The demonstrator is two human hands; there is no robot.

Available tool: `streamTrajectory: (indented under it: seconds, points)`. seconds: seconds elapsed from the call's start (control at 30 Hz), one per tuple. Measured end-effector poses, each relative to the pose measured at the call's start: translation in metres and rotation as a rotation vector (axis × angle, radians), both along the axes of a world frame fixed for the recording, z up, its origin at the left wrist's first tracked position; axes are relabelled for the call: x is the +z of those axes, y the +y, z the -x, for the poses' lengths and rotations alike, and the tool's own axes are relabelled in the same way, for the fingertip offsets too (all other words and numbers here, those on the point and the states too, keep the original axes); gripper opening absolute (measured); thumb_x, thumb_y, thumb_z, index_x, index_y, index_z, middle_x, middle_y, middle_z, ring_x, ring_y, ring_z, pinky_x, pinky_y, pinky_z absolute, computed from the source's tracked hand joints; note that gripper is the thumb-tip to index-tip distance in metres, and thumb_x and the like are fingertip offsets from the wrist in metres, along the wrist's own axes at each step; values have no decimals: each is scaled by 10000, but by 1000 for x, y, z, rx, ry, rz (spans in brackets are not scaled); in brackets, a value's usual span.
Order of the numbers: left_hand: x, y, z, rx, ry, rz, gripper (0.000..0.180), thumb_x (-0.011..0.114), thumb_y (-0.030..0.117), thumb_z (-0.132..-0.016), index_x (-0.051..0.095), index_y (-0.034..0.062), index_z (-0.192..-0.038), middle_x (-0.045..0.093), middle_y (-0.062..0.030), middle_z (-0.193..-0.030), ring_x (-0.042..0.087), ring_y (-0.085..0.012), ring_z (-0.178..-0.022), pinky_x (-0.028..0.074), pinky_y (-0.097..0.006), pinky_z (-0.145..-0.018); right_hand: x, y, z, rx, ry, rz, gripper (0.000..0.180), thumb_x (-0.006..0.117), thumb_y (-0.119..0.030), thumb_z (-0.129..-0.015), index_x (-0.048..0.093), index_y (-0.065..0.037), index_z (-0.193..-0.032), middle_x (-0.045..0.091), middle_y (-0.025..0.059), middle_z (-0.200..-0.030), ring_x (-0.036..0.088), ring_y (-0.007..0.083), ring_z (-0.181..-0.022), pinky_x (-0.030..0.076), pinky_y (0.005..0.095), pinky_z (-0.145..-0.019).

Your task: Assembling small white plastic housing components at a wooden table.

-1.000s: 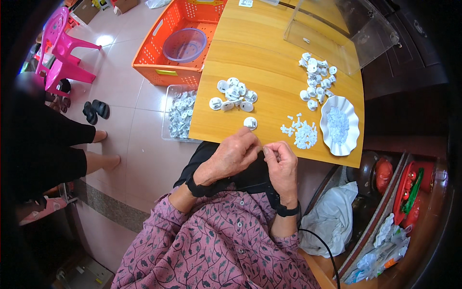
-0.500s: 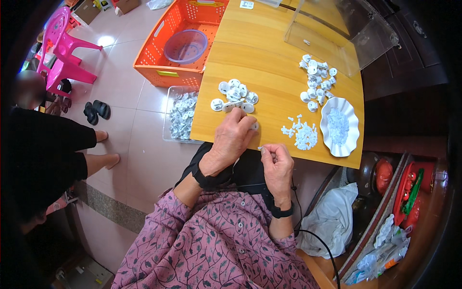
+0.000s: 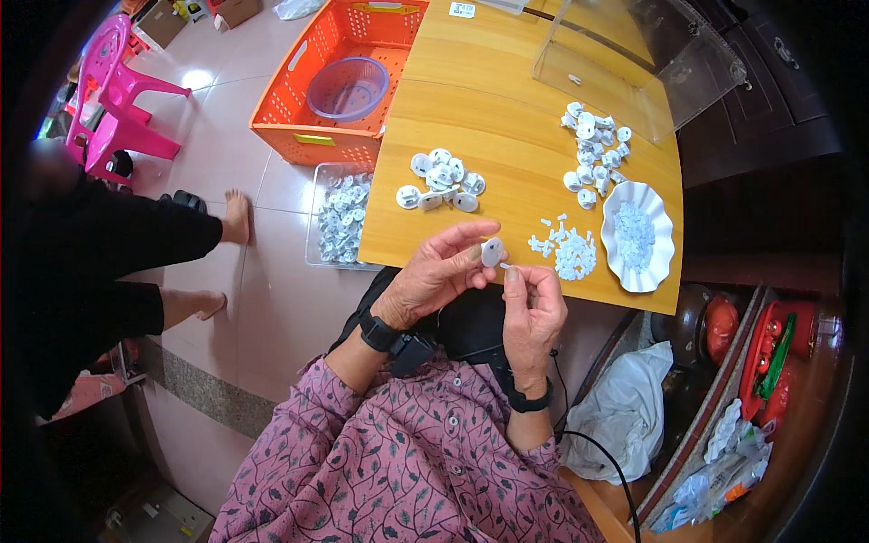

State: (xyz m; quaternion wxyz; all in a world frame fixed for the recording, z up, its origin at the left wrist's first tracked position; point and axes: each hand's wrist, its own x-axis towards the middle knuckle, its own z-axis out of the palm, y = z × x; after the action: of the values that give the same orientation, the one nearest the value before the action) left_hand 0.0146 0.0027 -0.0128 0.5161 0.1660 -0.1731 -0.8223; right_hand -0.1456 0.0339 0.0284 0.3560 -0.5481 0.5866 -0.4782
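Note:
Between the thumb and fingers of my left hand (image 3: 442,271) is a round white plastic disc (image 3: 491,252) with small dark openings, held over the table's front edge. My right hand (image 3: 532,308) pinches a tiny pale pin (image 3: 504,265), its tip beside the disc; whether the two touch I cannot tell. Beyond my left hand lies a cluster of similar round white pieces (image 3: 441,176). To the right of my hands spreads a heap of small pale pins (image 3: 574,256). More of them fill a scalloped white dish (image 3: 665,237).
Another pile of white pieces (image 3: 593,145) lies farther back on the wooden table (image 3: 489,109), near a clear plastic box (image 3: 625,63). Left of the table stand an orange crate (image 3: 312,143) and a clear tub of white parts (image 3: 342,217). A person's legs (image 3: 136,226) are at far left.
My left hand has drawn back from the cluster and turned, bringing the disc toward my right hand's pin. At left, the other person has stepped forward.

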Motion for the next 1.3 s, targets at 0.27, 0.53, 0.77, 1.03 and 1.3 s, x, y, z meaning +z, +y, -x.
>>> streamTrajectory:
  seconds: [0.27, 0.53, 0.77, 1.03, 1.3]
  points:
    - [-7, 0, -1, -43, 47, -1, 358, 593, 165, -1025, 560, -5, -1338, 675, -105, -1120, 689, -139, -909, 593, -267, -830, -2, -3, -6, -1, 22, 96, 108, 680, -74, -951, 598, -9, -924, 618, 71, -849, 604, 134, -683, 496, 280, -605]
    - [-9, 0, -1, -47, 44, 12, 344, 609, 164, -1016, 577, -4, -1314, 679, -110, -1127, 691, -152, -921, 597, -280, -841, 5, -4, -10, 17, 75, 138, 99, 675, -58, -949, 592, -8, -927, 628, 82, -855, 642, 148, -686, 508, 286, -601]
    - [-10, 1, -1, -31, 21, 24, 332, 626, 151, -1006, 590, -4, -1298, 680, -104, -1132, 688, -158, -953, 596, -285, -849, 6, -4, -9, 24, 148, 153, 101, 684, -58, -940, 598, -7, -931, 609, 93, -865, 634, 175, -679, 512, 305, -602]
    - [-13, 1, 0, -20, -24, 44, 330, 637, 145, -999, 592, -2, -1292, 674, -93, -1146, 682, -163, -983, 595, -300, -860, 7, -4, -9, 34, 228, 187, 101, 691, -53, -931, 602, -6, -939, 599, 109, -866, 626, 205, -685, 510, 322, -604]
    - [-8, 3, -1, 4, -153, 64, 322, 648, 110, -989, 601, -8, -1285, 673, -95, -1157, 671, -161, -1000, 587, -304, -878, 6, -4, -8, 68, 308, 220, 89, 672, -30, -933, 587, -9, -946, 591, 130, -887, 636, 262, -711, 522, 361, -606]
